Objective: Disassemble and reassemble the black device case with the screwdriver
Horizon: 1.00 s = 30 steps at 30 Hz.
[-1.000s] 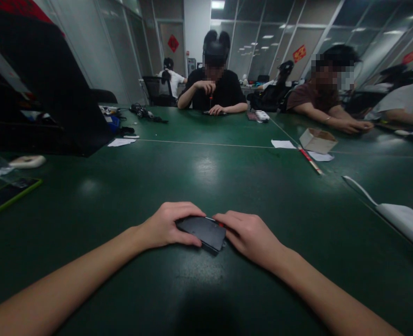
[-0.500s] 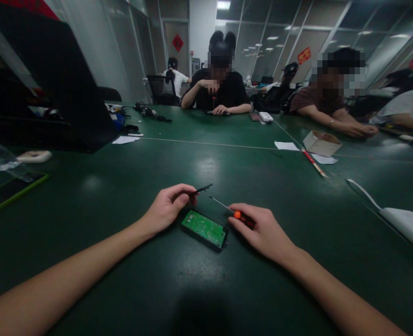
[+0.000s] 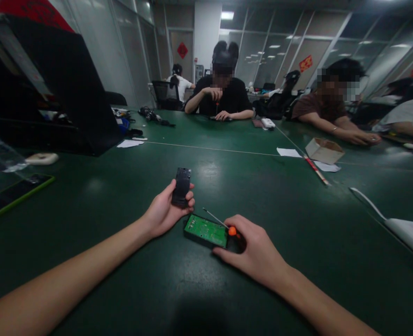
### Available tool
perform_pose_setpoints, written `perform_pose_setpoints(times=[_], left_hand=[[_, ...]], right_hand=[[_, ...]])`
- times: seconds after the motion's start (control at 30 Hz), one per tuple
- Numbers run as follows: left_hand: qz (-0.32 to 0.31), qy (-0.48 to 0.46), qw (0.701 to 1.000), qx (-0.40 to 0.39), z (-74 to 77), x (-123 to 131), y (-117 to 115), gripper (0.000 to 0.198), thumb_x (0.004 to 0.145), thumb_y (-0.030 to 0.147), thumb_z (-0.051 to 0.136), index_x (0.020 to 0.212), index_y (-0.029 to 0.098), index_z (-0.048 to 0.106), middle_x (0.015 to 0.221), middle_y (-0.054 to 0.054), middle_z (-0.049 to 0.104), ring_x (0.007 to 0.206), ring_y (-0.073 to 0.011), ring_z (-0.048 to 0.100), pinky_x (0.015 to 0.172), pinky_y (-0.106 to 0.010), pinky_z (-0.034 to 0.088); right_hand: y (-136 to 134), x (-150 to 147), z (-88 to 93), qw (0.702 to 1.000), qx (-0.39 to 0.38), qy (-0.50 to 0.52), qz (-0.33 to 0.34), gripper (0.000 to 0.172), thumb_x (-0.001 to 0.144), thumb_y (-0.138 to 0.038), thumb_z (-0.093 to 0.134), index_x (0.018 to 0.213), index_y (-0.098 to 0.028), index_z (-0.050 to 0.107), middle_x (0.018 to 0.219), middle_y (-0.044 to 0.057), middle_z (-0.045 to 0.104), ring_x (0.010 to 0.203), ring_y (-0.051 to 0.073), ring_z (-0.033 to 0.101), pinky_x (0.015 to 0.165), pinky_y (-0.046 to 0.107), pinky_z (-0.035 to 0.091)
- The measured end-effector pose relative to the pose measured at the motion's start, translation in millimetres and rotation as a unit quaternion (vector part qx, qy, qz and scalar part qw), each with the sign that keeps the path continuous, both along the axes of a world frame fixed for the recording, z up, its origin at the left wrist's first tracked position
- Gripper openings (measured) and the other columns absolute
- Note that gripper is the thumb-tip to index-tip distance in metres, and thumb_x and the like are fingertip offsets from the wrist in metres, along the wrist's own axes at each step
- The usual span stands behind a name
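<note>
My left hand (image 3: 167, 206) grips a flat black plastic cover (image 3: 182, 185), its broad face turned toward me and its small fittings at the top end. Just below it on the table lies a black case with a green circuit board (image 3: 206, 230) showing inside. My right hand (image 3: 250, 240) holds a screwdriver (image 3: 232, 231) with an orange and dark handle. The thin shaft points up and left above the board. My right thumb and fingers are around the case's right end, and the thumb reaches its near edge.
A green table (image 3: 150, 289) spans the view. At left are a black box-like panel (image 3: 69, 93) and a green-edged tablet-like object (image 3: 17, 198). A cardboard box (image 3: 324, 150), a red-and-white stick (image 3: 316, 171) and a white power strip (image 3: 411, 238) lie right. Co-workers sit across.
My left hand has turned the black cover from edge-on to face-on. My right hand has come down and closer to the right end of the case, still with the screwdriver.
</note>
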<state>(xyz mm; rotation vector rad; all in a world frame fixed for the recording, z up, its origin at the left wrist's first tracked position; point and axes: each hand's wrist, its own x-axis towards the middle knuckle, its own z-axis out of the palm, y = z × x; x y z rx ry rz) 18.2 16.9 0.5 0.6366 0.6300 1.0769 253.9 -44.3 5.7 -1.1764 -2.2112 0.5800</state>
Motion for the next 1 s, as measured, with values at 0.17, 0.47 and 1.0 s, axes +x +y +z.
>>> perform_pose_setpoints(times=[0.17, 0.47, 1.0], left_hand=[[0.006, 0.004, 1.0, -0.006, -2.5, 5, -3, 0.047, 0.095, 0.057, 0.039, 0.085, 0.015, 0.058, 0.065, 0.001, 0.047, 0.07, -0.0132, 0.055, 0.067, -0.023, 0.047], [-0.013, 0.309, 0.905, 0.292, -8.0, 13, -27, 0.05, 0.097, 0.058, 0.029, 0.106, 0.017, 0.057, 0.102, -0.008, 0.06, 0.099, -0.0219, 0.057, 0.089, -0.035, 0.044], [-0.001, 0.468, 0.745, 0.476, 4.8, 16, -42, 0.041, 0.083, 0.034, 0.07, 0.12, 0.02, 0.06, 0.117, -0.007, 0.068, 0.106, -0.0199, 0.062, 0.094, -0.031, 0.047]], right_hand=[[7, 6, 1.5, 0.997, 0.017, 0.073, -0.029, 0.029, 0.079, -0.031, 0.076, 0.101, -0.02, 0.06, 0.093, 0.002, 0.061, 0.083, 0.018, 0.058, 0.072, 0.029, 0.045], [7, 2, -2.5, 0.985, -0.088, 0.144, -0.032, 0.032, 0.082, -0.034, 0.072, 0.107, -0.02, 0.057, 0.086, 0.0, 0.057, 0.062, 0.012, 0.05, 0.057, 0.026, 0.042], [6, 2, -2.3, 0.983, -0.053, 0.174, 0.017, 0.035, 0.084, -0.032, 0.072, 0.112, -0.021, 0.055, 0.104, 0.004, 0.057, 0.089, 0.018, 0.055, 0.077, 0.028, 0.044]])
